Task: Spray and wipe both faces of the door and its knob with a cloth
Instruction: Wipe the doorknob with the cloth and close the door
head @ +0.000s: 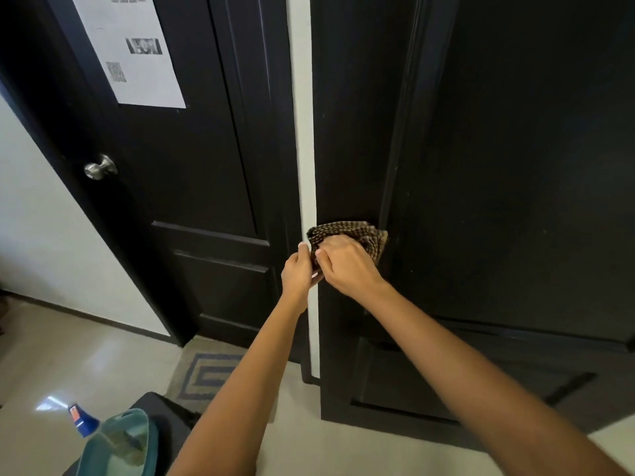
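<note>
A black panelled door [498,166] fills the right half of the view. A brown checked cloth [347,231] is bunched against it near its left edge, at knob height. My right hand [347,266] presses on the cloth and grips it; whatever lies beneath is hidden. My left hand [299,271] is curled around the door's left edge, touching the cloth's lower corner. A blue spray bottle [82,420] with an orange label sits low at the bottom left, away from both hands.
A second black door [192,159] at the left carries a silver knob [99,167] and a white paper sheet [130,46]. A white strip of wall [304,132] separates the doors. A patterned mat [206,376] lies on the tiled floor; a teal object [120,441] sits by the bottle.
</note>
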